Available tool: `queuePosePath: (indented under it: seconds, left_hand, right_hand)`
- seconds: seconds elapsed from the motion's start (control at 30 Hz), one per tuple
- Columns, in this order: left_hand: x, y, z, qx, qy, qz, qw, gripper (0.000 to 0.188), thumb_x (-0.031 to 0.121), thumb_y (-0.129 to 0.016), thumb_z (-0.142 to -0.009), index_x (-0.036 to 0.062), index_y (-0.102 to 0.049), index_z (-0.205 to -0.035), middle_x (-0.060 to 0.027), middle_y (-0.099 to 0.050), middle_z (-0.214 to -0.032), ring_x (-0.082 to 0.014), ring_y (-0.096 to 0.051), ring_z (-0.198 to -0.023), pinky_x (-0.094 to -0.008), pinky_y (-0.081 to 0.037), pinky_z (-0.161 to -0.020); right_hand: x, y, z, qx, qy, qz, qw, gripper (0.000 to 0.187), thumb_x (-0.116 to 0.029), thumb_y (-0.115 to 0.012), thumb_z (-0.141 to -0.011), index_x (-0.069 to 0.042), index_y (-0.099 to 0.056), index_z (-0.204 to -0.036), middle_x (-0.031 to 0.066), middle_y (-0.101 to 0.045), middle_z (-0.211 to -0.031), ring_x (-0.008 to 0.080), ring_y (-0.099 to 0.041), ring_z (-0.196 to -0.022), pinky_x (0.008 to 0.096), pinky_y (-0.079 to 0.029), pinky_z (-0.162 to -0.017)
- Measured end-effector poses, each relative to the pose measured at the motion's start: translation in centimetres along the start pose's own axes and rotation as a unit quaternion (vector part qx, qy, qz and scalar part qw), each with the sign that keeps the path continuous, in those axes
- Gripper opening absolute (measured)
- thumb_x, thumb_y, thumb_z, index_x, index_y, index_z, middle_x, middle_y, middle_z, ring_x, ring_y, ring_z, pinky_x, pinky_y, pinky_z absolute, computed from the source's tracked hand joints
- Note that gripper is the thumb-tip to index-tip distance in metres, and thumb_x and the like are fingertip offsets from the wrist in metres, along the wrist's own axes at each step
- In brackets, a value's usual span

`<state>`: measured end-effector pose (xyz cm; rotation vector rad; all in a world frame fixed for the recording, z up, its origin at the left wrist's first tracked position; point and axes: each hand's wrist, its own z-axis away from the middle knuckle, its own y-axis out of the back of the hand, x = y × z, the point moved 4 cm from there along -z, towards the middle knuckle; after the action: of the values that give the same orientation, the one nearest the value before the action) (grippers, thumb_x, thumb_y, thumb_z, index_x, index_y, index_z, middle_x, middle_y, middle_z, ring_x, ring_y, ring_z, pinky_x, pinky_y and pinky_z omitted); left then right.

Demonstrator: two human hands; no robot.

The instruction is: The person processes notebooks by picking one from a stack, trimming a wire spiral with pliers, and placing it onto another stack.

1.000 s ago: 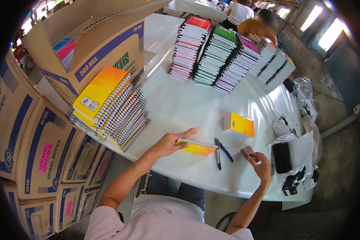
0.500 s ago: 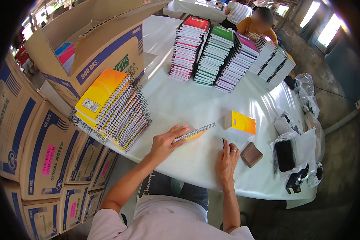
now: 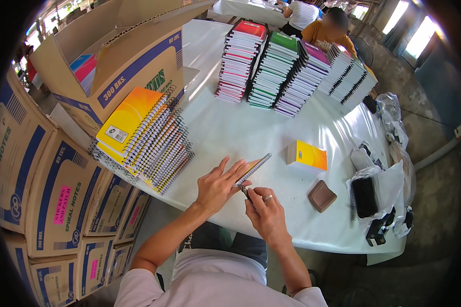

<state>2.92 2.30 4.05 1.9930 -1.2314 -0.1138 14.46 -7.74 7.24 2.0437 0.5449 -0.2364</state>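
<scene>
Left hand [image 3: 217,187] grasping tilted spiral notebook [image 3: 251,170], right hand [image 3: 265,212] gripping pliers [image 3: 246,192] at its coil

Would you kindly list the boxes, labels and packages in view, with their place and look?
Open cardboard box: table's far left, brown with blue bands.
Stacked cartons: left of table, brown, blue-striped, pink labels.
White barcode label: on yellow spiral notebook stack.
Clear plastic bags: table's right end, holding black spirals.

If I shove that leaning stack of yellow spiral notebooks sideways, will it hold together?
Probably not: the yellow notebook stack already slants, so the covers would likely slide and fan out. It looks heavy as a block, and sits near the table edge, so it could spill.
</scene>
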Motion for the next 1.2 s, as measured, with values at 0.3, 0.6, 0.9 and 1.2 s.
queuePosePath:
  seconds: [0.3,0.6,0.9,1.2]
  left_hand:
    - [0.6,8.4,-3.4,0.007,-0.066,-0.067,0.996,0.060,0.033,-0.078,-0.072,0.0203,-0.065,-0.129,0.0041,-0.062,-0.133,-0.0279,-0.063,-0.110,-0.0318,-0.056,-0.084]
    - [-3.8,22.4,-8.2,0.056,0.004,0.191,0.980,0.062,0.037,-0.073,-0.074,0.0098,-0.064,-0.129,-0.0073,-0.064,-0.130,-0.0303,-0.051,-0.131,-0.0389,-0.040,-0.109]
    - [-4.9,21.9,-8.1,0.086,0.038,0.270,0.958,0.050,0.026,-0.066,-0.091,0.0006,-0.058,-0.134,-0.0125,-0.055,-0.142,-0.0296,-0.043,-0.138,-0.0427,-0.028,-0.116]
    - [-6.0,25.0,-2.7,0.060,0.086,-0.106,0.989,0.050,0.020,-0.071,-0.079,0.0156,-0.065,-0.129,-0.0066,-0.063,-0.132,-0.0355,-0.042,-0.139,-0.0527,-0.023,-0.116]
  right_hand:
    - [5.2,2.2,-1.5,-0.147,-0.145,-0.341,0.917,0.019,-0.008,-0.059,-0.097,0.005,-0.063,-0.110,0.0114,-0.064,-0.100,0.0164,-0.063,-0.082,0.0296,-0.053,-0.071]
    - [8.4,0.3,-2.6,0.033,-0.081,-0.107,0.990,0.052,-0.009,-0.079,-0.079,-0.004,-0.060,-0.127,0.0135,-0.048,-0.141,0.0251,-0.063,-0.096,0.0345,-0.053,-0.080]
    - [-6.2,0.3,-15.8,0.110,0.020,-0.660,0.743,0.029,0.011,-0.063,-0.081,0.000,-0.069,-0.107,0.0119,-0.069,-0.093,0.0203,-0.062,-0.079,0.0316,-0.050,-0.074]
    - [-11.1,-3.7,-19.4,-0.003,0.310,-0.228,0.923,0.034,0.013,-0.060,-0.081,-0.002,-0.067,-0.111,0.0113,-0.067,-0.116,0.0278,-0.063,-0.109,0.0363,-0.052,-0.089]
